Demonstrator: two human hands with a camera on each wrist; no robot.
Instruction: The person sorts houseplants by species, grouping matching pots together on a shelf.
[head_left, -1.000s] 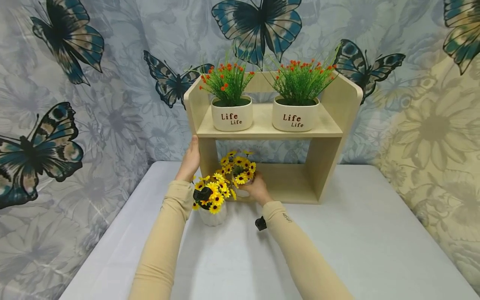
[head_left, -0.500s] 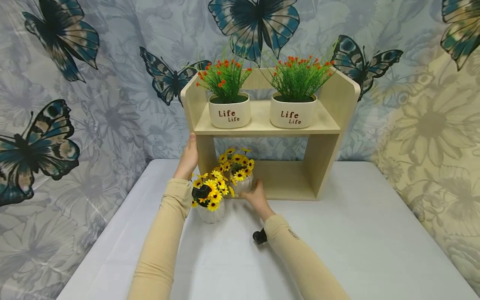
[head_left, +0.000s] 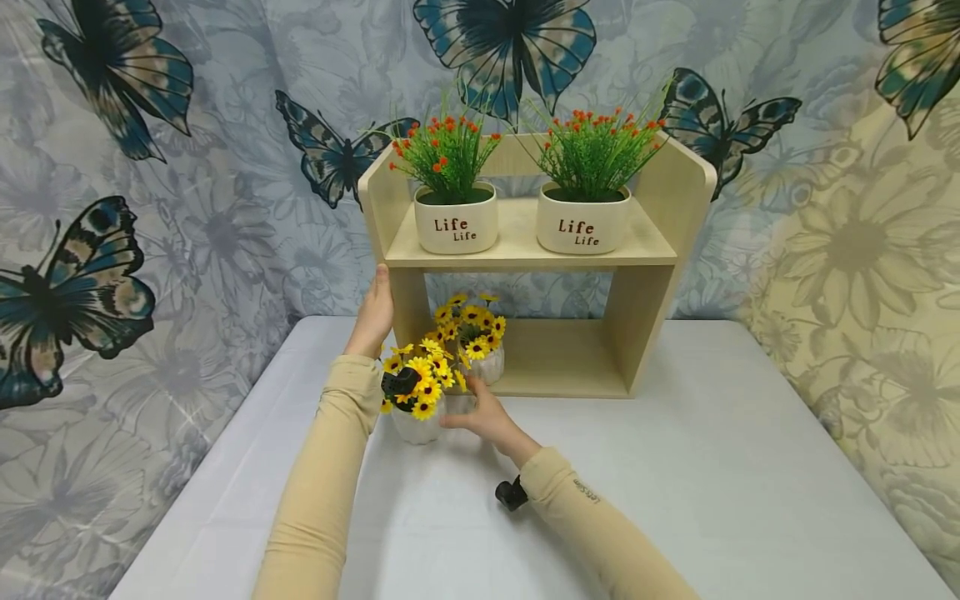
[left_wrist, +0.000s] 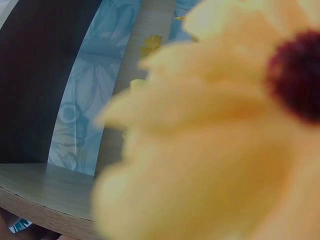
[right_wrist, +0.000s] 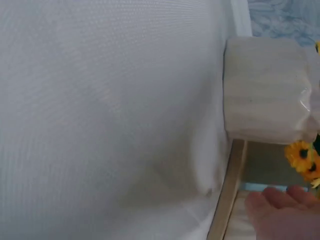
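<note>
Near the two-tier wooden shelf [head_left: 534, 265], my left hand [head_left: 372, 317] rests against the outside of the left side panel, fingers pointing up. My right hand [head_left: 486, 421] reaches between two white pots of yellow daisies with thumb and fingers spread, gripping neither. The front daisy pot [head_left: 420, 427] stands on the table just left of its thumb; whether they touch I cannot tell. The rear daisy pot [head_left: 489, 365] stands in the lower compartment at the left. A daisy bloom [left_wrist: 200, 165] fills much of the left wrist view. In the right wrist view the right fingers [right_wrist: 280, 200] look extended.
On the upper board [head_left: 517, 242] stand two white oval pots, the left pot [head_left: 456, 227] and right pot [head_left: 583, 225], with red-flowered greenery and "Life" lettering. A white cloth covers the table [head_left: 675, 500]. Butterfly-patterned fabric [head_left: 225, 217] hangs behind.
My right hand has let go of the rear daisy pot and moved left and toward me, beside the front one. My left hand stays at the shelf's side. The view has shifted slightly.
</note>
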